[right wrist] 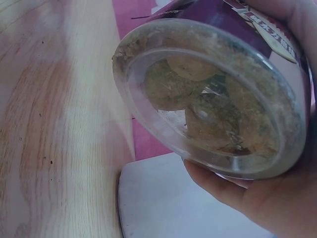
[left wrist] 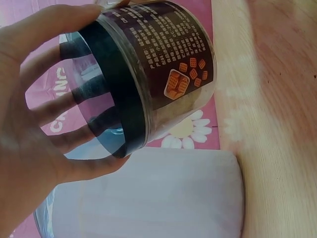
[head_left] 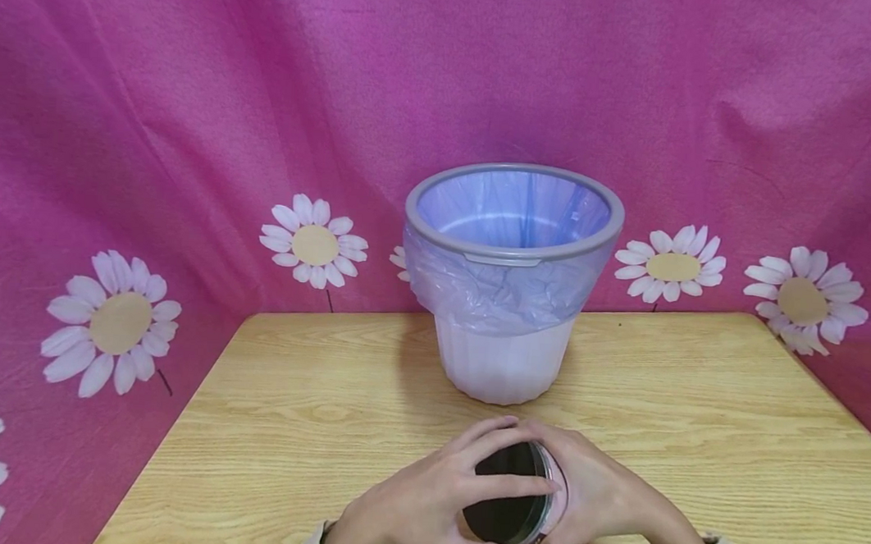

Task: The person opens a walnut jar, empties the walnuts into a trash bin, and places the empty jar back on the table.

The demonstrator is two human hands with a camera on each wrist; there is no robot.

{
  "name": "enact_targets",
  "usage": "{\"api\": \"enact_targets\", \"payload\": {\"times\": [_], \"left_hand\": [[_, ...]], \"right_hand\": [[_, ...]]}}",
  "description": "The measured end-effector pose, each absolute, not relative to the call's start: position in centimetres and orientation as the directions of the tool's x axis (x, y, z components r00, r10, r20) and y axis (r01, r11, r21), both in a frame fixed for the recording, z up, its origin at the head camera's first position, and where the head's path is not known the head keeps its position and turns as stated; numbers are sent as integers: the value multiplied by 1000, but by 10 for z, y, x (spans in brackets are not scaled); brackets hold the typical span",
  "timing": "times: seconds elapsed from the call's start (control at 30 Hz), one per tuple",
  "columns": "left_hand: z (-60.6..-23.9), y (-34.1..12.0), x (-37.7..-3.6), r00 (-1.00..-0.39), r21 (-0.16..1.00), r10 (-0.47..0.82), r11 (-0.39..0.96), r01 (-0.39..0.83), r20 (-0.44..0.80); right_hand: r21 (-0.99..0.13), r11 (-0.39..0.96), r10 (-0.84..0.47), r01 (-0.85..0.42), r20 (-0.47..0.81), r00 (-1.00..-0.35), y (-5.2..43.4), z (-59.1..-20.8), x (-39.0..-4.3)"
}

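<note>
A clear plastic jar (left wrist: 190,96) with a dark printed label and a dark lid (head_left: 500,518) is held in both hands, tilted over the table's near side. My left hand (head_left: 435,490) spreads its fingers over the lid, with fingertips and thumb curled round its edge. From the other side, my right hand (head_left: 605,490) grips the jar's body. The label carries small pictures of square biscuits. In the right wrist view the jar's clear base (right wrist: 203,109) faces the camera, with brownish round shapes and crumbs showing through.
A white bin (head_left: 505,362) lined with a bluish plastic bag (head_left: 493,296) stands just beyond the hands. Its grey ring (head_left: 416,218) clamps the bag at the top. Behind the wooden table (head_left: 279,428) hangs a pink curtain (head_left: 446,75) with white flowers.
</note>
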State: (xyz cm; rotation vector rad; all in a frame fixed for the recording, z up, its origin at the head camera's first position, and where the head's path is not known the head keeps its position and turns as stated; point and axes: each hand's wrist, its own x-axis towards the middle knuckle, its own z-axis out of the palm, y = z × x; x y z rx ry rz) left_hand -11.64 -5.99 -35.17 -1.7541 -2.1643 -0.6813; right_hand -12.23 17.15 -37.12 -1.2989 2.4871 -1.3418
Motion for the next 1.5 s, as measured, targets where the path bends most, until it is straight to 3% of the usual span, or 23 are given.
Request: {"api": "enact_targets", "payload": {"times": [0.33,0.77,1.03,1.23,1.5], "left_hand": [[-351,-59,-116,-266,190,818,194,962,511],[-350,-62,-118,-236,172,829,171,970,507],[-349,-62,-120,-233,162,819,173,972,525],[-347,-65,-121,-250,157,812,196,968,527],[-348,-65,-122,-265,178,817,201,963,513]], "right_hand": [[-682,289,-673,-672,354,-649,171,-371,-124],[-648,225,-687,-727,424,-590,171,-371,-126],[-636,269,-667,-723,418,-617,173,-370,-125],[-638,343,-630,-689,388,-673,177,-368,-126],[-624,366,-623,-690,386,-680,177,-367,-125]]}}
